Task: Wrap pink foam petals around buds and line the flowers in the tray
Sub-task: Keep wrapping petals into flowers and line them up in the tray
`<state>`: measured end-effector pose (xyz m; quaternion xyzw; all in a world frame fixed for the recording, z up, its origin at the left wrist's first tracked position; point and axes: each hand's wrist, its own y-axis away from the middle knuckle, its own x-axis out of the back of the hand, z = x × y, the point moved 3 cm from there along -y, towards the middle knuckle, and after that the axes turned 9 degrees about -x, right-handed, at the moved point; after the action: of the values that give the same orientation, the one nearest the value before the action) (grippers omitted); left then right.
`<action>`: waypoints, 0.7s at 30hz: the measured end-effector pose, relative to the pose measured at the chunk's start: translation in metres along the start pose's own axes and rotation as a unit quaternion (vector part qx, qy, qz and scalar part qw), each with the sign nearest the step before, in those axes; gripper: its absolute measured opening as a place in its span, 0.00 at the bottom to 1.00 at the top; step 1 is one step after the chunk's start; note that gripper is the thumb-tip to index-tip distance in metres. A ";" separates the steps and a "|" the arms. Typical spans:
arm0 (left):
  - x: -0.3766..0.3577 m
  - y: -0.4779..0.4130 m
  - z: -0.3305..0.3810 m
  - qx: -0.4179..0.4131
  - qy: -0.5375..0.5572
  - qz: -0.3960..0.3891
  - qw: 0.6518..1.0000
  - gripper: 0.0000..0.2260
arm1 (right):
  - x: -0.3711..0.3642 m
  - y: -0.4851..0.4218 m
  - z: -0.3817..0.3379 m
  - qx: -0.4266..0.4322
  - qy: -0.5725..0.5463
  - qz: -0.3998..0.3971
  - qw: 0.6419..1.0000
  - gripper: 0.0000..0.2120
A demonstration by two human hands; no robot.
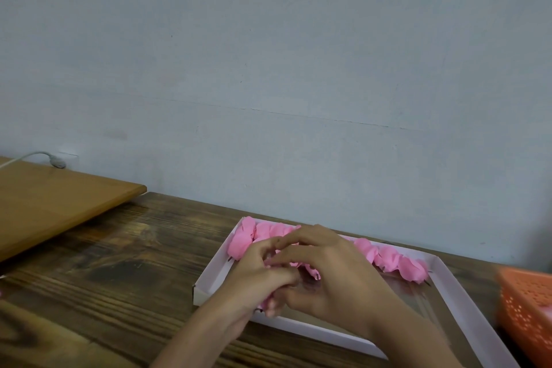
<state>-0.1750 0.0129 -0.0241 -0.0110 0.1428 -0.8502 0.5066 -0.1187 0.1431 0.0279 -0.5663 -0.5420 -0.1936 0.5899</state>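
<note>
Meeting above a shallow white cardboard tray (pixel 313 329), the person's left hand (pixel 254 276) and right hand (pixel 331 275) are pressed close together, the fingers of both curled round one pink foam flower (pixel 312 272), mostly hidden between them. A row of pink foam flowers (pixel 394 260) lines the tray's far wall. Under the tray is a dark wooden table (pixel 119 263). Just right of the tray sits an orange perforated plastic basket (pixel 525 305); well to its left lies a light wooden board (pixel 53 200).
</note>
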 end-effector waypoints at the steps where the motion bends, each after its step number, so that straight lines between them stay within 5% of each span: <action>1: 0.000 0.000 0.000 0.003 0.010 0.003 1.000 0.21 | -0.001 0.000 -0.001 0.002 0.006 -0.002 1.000 0.22; 7: 0.004 -0.001 -0.001 0.044 0.100 0.058 0.992 0.13 | -0.010 0.002 -0.007 -0.032 -0.057 0.039 0.997 0.28; 12: 0.003 0.000 0.000 0.118 0.330 0.122 0.929 0.11 | -0.032 0.003 -0.028 -0.051 -0.105 0.142 0.983 0.31; 15: 0.010 0.001 0.003 0.126 0.401 0.137 0.897 0.17 | -0.039 0.005 -0.028 -0.049 -0.088 0.175 0.979 0.26; 21: 0.012 0.002 0.006 0.079 0.417 0.147 0.894 0.17 | -0.044 0.005 -0.014 -0.072 -0.059 0.205 0.974 0.19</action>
<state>-0.1780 -0.0002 -0.0205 0.4052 0.2735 -0.7009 0.5193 -0.1230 0.1153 -0.0090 -0.7173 -0.4327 -0.0731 0.5412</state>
